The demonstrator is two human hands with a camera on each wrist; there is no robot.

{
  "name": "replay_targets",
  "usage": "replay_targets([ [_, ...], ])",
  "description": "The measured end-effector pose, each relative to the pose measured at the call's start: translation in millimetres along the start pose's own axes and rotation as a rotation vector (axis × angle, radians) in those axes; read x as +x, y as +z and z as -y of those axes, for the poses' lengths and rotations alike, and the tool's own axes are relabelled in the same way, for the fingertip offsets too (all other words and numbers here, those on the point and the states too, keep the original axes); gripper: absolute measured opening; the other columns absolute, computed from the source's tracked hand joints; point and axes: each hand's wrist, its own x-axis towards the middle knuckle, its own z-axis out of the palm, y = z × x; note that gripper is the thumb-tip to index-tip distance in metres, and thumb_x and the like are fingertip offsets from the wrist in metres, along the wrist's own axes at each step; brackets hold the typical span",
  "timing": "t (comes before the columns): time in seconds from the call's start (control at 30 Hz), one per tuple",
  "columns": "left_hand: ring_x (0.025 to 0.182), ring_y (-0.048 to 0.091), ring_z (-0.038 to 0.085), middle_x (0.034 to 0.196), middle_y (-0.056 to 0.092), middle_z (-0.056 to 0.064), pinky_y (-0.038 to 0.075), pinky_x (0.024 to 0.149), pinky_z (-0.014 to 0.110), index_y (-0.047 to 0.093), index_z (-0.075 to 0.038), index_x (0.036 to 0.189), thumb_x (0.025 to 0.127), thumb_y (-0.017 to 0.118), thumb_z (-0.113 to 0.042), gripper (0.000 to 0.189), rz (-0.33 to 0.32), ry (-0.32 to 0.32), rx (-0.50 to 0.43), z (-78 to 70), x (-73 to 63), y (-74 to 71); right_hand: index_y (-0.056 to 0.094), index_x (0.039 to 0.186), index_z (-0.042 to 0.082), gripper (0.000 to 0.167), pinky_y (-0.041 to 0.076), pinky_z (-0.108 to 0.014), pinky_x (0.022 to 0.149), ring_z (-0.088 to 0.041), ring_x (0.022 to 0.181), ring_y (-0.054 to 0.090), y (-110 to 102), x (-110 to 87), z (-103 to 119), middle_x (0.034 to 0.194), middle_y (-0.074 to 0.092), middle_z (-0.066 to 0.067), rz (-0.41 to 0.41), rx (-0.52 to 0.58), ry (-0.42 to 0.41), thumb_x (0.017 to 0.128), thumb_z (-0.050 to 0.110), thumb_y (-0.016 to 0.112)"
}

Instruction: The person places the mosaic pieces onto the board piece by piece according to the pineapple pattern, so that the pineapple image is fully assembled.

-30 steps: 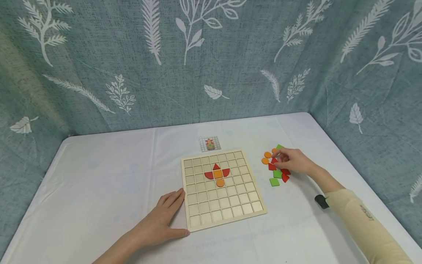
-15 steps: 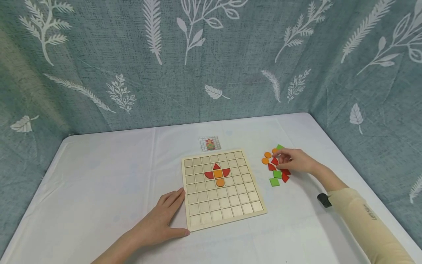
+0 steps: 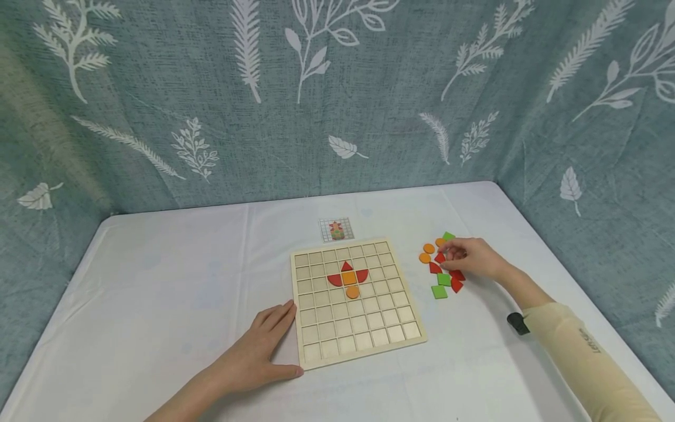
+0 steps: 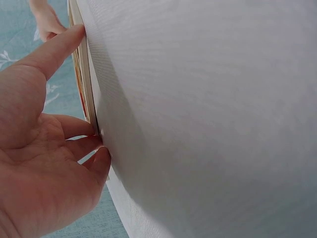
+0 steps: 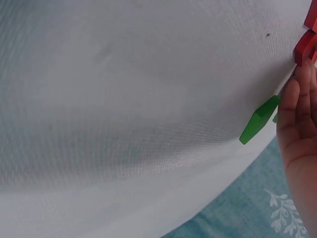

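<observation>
My left hand (image 3: 261, 354) rests at the left edge of a wooden grid board (image 3: 364, 347), fingertips and thumb touching its rim. In the left wrist view, the left hand (image 4: 44, 134) has its fingers against the board's side. On the board lie a red triangle (image 3: 345, 266), an orange square (image 3: 349, 278), an orange disc (image 3: 352, 292) and red curved pieces (image 3: 334, 281) on both sides. Over the loose pieces at the right is my right hand (image 3: 469, 257), its fingers bent and thumb apart from the index finger. Near its fingertips are red pieces (image 3: 440, 258); nothing shows between them.
A small pattern card (image 3: 336, 230) lies behind the board. Around the right hand are orange discs (image 3: 425, 258), green tiles (image 3: 439, 292) and several red pieces. A black object (image 3: 518, 323) is by the right sleeve. A patterned curtain (image 3: 274, 146) borders the white table.
A red piece by the right fingertips has turned slightly, and the right hand has shifted a little. The left hand and the board stay put.
</observation>
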Motion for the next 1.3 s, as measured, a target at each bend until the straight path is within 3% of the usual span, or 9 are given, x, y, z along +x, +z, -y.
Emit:
replay_targets([
  [0.43, 0.141, 0.021, 0.034, 0.159, 0.023, 0.013, 0.032, 0.107, 0.054, 0.027, 0.002, 0.152, 0.078, 0.077, -0.052, 0.104, 0.012, -0.010, -0.019, -0.8, 0.1, -0.3, 0.069, 0.107, 0.000, 0.035, 0.051, -0.026, 0.065, -0.016, 0.074, 0.060, 1.5, -2.2, 5.0, 0.083, 0.067, -0.001, -0.098, -0.081, -0.013, 0.082, 0.023, 0.080],
  [0.67, 0.141, 0.022, 0.034, 0.159, 0.024, 0.013, 0.032, 0.107, 0.055, 0.028, 0.003, 0.151, 0.078, 0.077, -0.052, 0.104, 0.006, -0.006, -0.012, -0.3, -0.1, -0.8, 0.069, 0.106, 0.003, 0.037, 0.054, -0.028, 0.070, -0.019, 0.082, 0.065, 6.1, -3.7, 20.1, 0.088, 0.069, -0.003, -0.177, 0.014, -0.009, 0.081, 0.029, 0.081],
  [0.9, 0.141, 0.021, 0.034, 0.159, 0.023, 0.013, 0.032, 0.107, 0.055, 0.027, 0.002, 0.152, 0.078, 0.077, -0.051, 0.104, 0.011, -0.008, -0.018, -0.5, -0.1, -0.4, 0.071, 0.106, 0.007, 0.037, 0.053, -0.027, 0.070, -0.016, 0.080, 0.065, 20.0, -3.6, 44.5, 0.089, 0.069, -0.002, -0.216, 0.092, -0.028, 0.081, 0.033, 0.080],
  [1.1, 0.141, 0.021, 0.035, 0.159, 0.023, 0.013, 0.032, 0.107, 0.055, 0.027, 0.003, 0.152, 0.078, 0.077, -0.051, 0.104, 0.013, -0.010, -0.019, -0.5, 0.3, -0.2, 0.071, 0.104, 0.007, 0.029, 0.054, -0.027, 0.069, -0.015, 0.077, 0.066, 34.0, -2.5, 66.6, 0.086, 0.070, 0.000, -0.216, 0.161, -0.084, 0.081, 0.023, 0.080],
  [1.3, 0.141, 0.022, 0.035, 0.158, 0.024, 0.014, 0.032, 0.107, 0.055, 0.027, 0.003, 0.152, 0.078, 0.076, -0.052, 0.104, 0.006, -0.002, -0.011, 0.0, 0.4, -1.1, 0.071, 0.103, 0.007, 0.029, 0.053, -0.027, 0.071, -0.014, 0.076, 0.064, 48.0, -1.0, 84.7, 0.082, 0.068, 0.003, -0.152, 0.180, -0.134, 0.080, 0.022, 0.081],
])
